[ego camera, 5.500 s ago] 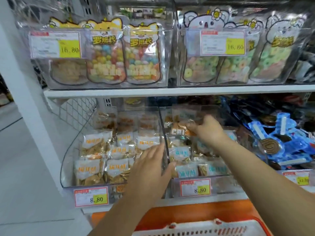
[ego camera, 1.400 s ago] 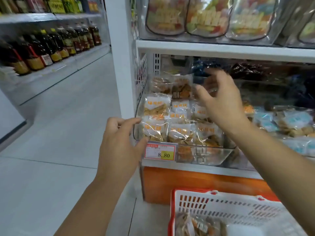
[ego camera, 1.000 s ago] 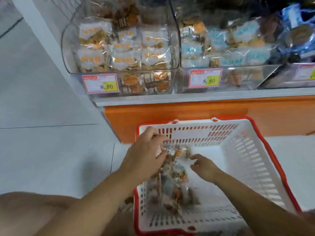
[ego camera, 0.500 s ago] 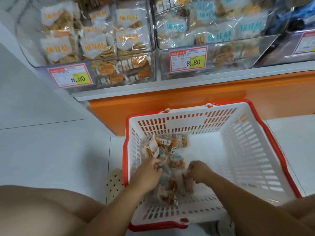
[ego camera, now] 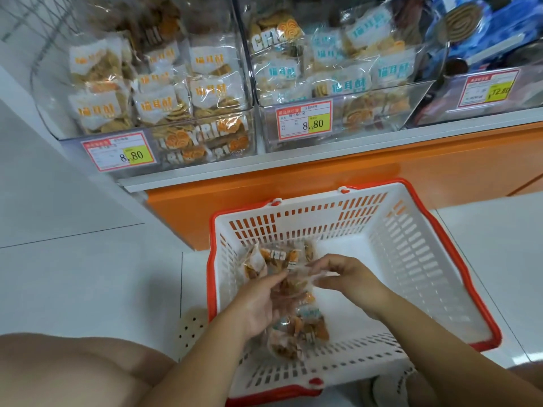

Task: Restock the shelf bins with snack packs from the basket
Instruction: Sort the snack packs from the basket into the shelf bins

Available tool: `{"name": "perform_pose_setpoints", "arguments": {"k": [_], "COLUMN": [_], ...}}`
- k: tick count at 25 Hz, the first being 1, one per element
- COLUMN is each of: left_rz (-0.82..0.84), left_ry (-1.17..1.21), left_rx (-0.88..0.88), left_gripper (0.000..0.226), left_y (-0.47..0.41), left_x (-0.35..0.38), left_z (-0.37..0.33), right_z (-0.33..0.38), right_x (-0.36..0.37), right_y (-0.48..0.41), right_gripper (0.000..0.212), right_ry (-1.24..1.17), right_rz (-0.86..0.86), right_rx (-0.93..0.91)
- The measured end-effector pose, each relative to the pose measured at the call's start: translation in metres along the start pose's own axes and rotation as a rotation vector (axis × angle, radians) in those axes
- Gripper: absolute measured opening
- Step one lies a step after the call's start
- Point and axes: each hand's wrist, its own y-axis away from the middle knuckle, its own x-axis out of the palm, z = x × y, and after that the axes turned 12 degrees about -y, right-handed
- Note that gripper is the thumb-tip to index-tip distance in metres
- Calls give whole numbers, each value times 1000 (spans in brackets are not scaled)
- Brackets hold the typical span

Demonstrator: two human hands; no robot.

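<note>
Basket (ego camera: 411, 248) on floor (ego camera: 73, 274) before shelf (ego camera: 293, 168); snack packs (ego camera: 296, 327) in basket's left part; two bins (ego camera: 252, 136) side by side on shelf.

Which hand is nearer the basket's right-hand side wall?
Right. The right hand pinches the snack packs over the middle of the basket, apart from its right wall. The left hand holds the same packs by the left wall, farther off.
</note>
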Motion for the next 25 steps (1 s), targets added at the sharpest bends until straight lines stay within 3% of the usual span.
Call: {"name": "perform_pose_setpoints", "arguments": {"k": [2, 4, 5, 7, 11, 19, 25], "left_rz": [-21, -35, -37, -30, -3, -3, -37], "left_ry": [60, 130, 149, 159, 158, 2, -43], "left_rx": [79, 151, 181, 220, 221, 210, 238], "left_gripper": [24, 29, 31, 30, 29, 39, 26], "left_y": [-2, -3, -3, -1, 1, 0, 5], "left_x": [3, 5, 5, 6, 6, 6, 9], "left_z": [1, 0, -1, -1, 2, 4, 3], "right_z": [1, 1, 3, 5, 3, 3, 5], "right_x": [-2, -5, -5, -1, 7, 4, 6], "right_y": [3, 4, 5, 6, 6, -1, 0], "right_gripper": [40, 53, 48, 29, 13, 23, 23], "right_ry": [-68, -358, -466, -462, -365, -287, -325], "right_rz": [-40, -50, -11, 64, -71, -158, -137], "right_rx": [27, 103, 149, 188, 94, 33, 31]}}
